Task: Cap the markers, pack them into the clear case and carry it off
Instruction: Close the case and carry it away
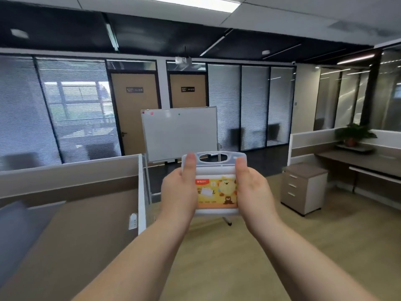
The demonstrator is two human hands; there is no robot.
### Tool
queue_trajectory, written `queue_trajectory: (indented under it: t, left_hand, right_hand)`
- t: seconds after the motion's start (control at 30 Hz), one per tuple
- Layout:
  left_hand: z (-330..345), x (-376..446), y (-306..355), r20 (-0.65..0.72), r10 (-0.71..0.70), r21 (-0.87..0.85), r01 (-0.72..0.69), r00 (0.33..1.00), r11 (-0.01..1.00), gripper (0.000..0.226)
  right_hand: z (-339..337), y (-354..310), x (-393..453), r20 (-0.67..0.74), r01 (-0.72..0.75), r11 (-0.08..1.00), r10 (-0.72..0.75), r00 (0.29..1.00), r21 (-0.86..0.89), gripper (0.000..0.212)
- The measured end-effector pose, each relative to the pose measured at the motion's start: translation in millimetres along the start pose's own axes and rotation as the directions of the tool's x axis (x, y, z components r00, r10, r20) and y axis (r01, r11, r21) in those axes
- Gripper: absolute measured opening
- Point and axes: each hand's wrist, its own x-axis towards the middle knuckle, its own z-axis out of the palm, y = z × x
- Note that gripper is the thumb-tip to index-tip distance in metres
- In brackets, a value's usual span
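I hold the clear plastic case (216, 170) out in front of me at chest height, upright, with its carry handle on top and a yellow-orange cartoon label facing me. The lid looks closed. My left hand (179, 192) grips its left side with the thumb up along the edge. My right hand (252, 192) grips its right side the same way. The markers are hidden behind the label.
A desk with a grey partition (71, 174) lies at my left. A whiteboard on a stand (179, 133) stands straight ahead. A drawer cabinet (303, 187) and another desk with a potted plant (352, 135) are at the right. Open floor runs between them.
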Motion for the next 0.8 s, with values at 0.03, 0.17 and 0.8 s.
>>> queue_trajectory:
  t: [0.03, 0.17, 0.8]
  left_hand:
    - [13, 9, -1, -0.019, -0.012, 0.001, 0.012, 1.0, 1.0, 0.065]
    - [66, 48, -9, -0.098, -0.046, -0.012, 0.045, 0.994, 0.999, 0.061]
    - [101, 242, -74, -0.197, -0.017, 0.027, 0.023, 0.98, 0.999, 0.053]
  right_hand:
    - [-4, 8, 16, 0.019, -0.004, 1.0, 0.004, 1.0, 0.005, 0.064]
    - [-16, 39, 81, 0.094, -0.001, 1.0, 0.0, 0.996, 0.013, 0.066]
    - [95, 116, 251, 0.218, -0.033, 0.997, 0.016, 0.976, 0.075, 0.06]
